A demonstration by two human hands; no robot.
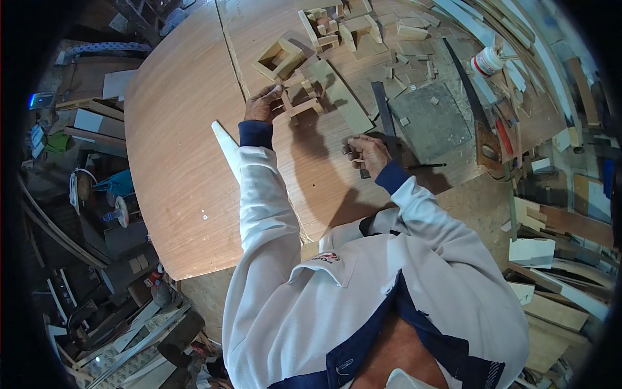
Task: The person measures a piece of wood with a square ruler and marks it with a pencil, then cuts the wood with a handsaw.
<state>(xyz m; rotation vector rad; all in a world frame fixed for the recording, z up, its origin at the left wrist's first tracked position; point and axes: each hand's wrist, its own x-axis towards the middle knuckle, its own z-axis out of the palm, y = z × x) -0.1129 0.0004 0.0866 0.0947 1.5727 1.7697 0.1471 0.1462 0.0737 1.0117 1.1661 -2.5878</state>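
My left hand point(264, 104) is closed on the near left side of a small wooden frame point(302, 104), which has short legs and crosspieces like a toy chair. It is at the table, close to a box-like wooden frame point(280, 59). My right hand point(367, 154) is over the table with its fingers curled together; what they hold, if anything, is too small to make out. Just beyond that hand lies a dark flat bar point(382, 107), beside a grey square slab point(431, 122). A flat wooden board point(342, 96) lies between the frame and the bar.
More small wooden assemblies point(321, 27) stand at the far side, near scattered offcuts point(411, 61). On the right lie a handsaw point(486, 146), a red-handled tool point(504, 136) and a white glue bottle point(486, 61). A white tapered strip point(225, 148) lies beside my left forearm.
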